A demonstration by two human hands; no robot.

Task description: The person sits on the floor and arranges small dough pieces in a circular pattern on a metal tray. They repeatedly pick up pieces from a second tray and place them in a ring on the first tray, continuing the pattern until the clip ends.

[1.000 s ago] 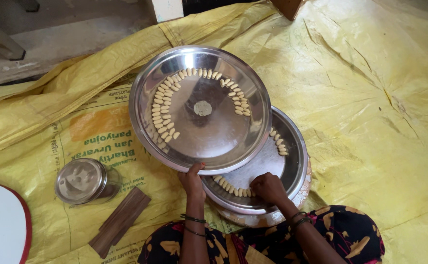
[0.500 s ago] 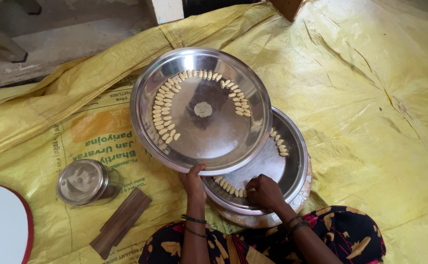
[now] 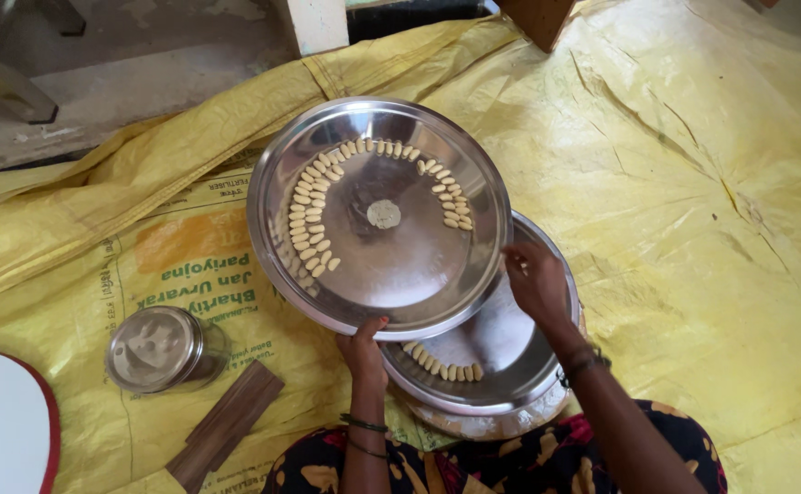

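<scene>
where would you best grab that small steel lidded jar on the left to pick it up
Take the small steel jar from above, grip spread across its round lid, fingers down opposite sides. It stands upright on the yellow sheet, seen almost straight down, so the lid's rim is the easiest reach. The wooden piece lies close by at its lower right, so the left and far sides probably give fingers more room.

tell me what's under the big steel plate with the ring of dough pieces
A second steel plate sits partly under the big plate, showing a short row of dough pieces. The covered far part is hidden, and something pale below it can't be identified.
</scene>
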